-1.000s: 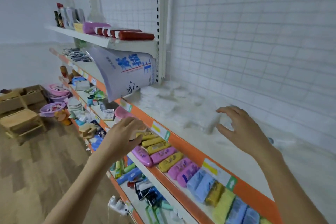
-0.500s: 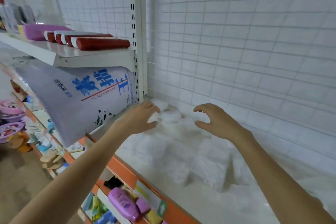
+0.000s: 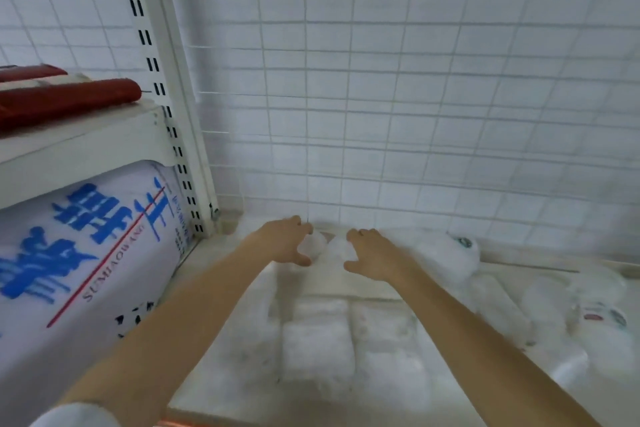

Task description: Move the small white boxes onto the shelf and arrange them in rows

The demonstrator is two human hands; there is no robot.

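Several small white boxes [image 3: 318, 340] lie blurred in rows on the white shelf [image 3: 221, 378] in front of me. At the back of the shelf, my left hand [image 3: 285, 243] curls its fingers and thumb round a small white box [image 3: 316, 246]. Right beside it, my right hand [image 3: 375, 257] curls round a neighbouring small white box [image 3: 337, 250]. The two boxes nearly touch each other close to the wire back panel. Both forearms reach over the rows of boxes.
A wire grid panel [image 3: 381, 114] closes off the shelf's back. A slotted upright post [image 3: 166, 97] stands left, with a large white bag printed in blue [image 3: 86, 253] beyond it. Red tubes [image 3: 65, 100] lie on the upper shelf. More white packs [image 3: 460, 253] pile up at right.
The view has moved in close to the shelf. Both hands have reached further to the back, and my right hand has closed in beside the left around the white boxes.
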